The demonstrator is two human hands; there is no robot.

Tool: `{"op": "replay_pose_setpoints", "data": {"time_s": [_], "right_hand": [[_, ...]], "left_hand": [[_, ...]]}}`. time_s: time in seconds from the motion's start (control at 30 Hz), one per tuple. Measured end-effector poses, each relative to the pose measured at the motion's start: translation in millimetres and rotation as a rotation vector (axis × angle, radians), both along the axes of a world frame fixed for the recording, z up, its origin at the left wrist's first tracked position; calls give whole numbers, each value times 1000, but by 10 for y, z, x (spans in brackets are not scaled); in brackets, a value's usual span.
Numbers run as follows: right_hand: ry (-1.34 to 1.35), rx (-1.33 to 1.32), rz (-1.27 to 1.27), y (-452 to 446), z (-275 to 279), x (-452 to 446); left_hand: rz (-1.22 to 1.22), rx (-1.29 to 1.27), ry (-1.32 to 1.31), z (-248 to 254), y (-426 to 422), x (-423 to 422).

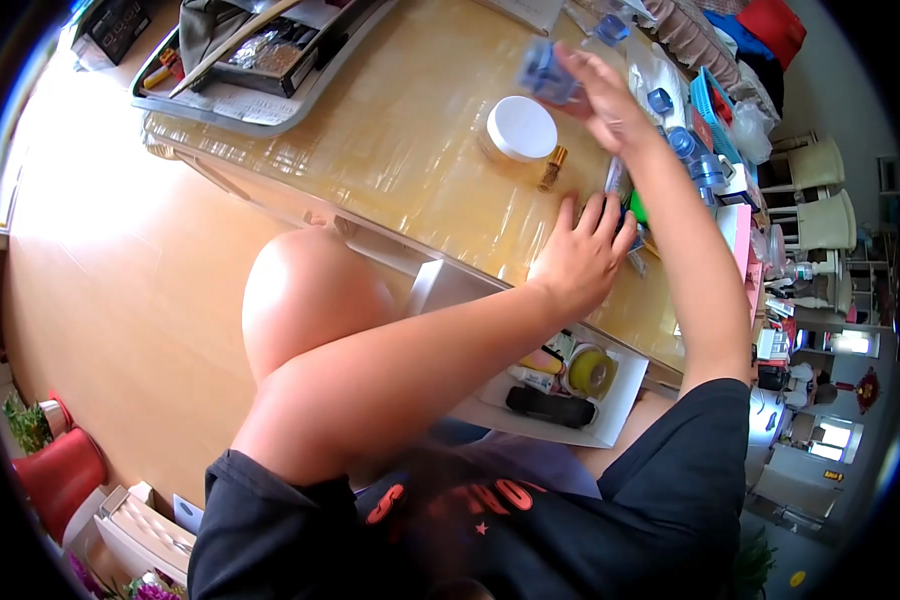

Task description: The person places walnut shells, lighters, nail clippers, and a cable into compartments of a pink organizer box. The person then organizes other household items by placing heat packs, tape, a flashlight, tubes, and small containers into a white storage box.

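Note:
My right hand (606, 98) is raised over the far right part of the table, its fingers at a bluish clear plastic container (548, 72) that is smeared by motion. My left hand (582, 254) lies palm down near the table's front edge, fingers stretched out and slightly apart. Under and beside its fingertips are small items, including something green (638, 205) and something dark blue, mostly hidden. Between the hands stand a round jar with a white lid (522, 128) and a small gold-brown vial (552, 168).
A grey tray (270, 128) with tools and a black box sits at the table's left. Below the table edge, an open white drawer (618, 405) holds a yellow-green tape roll (591, 372) and a black case (550, 406). Blue-capped bottles (707, 172) and a blue basket (712, 110) crowd the right.

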State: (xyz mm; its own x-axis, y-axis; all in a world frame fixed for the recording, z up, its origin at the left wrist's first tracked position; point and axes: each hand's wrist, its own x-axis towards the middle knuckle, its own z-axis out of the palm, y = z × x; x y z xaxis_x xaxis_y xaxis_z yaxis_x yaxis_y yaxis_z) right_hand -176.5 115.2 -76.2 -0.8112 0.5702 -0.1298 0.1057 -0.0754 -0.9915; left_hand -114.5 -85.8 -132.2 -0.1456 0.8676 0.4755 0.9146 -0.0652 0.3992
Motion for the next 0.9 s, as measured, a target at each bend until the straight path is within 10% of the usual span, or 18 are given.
{"op": "replay_pose_setpoints", "data": {"time_s": [0.3,0.9], "right_hand": [[69,294,-275,-559,-306,-297],[-121,751,-1,-550,-172,465]], "left_hand": [[-124,-128,124,31,-58,-69],[-40,34,-8,28,-4,-43]]}}
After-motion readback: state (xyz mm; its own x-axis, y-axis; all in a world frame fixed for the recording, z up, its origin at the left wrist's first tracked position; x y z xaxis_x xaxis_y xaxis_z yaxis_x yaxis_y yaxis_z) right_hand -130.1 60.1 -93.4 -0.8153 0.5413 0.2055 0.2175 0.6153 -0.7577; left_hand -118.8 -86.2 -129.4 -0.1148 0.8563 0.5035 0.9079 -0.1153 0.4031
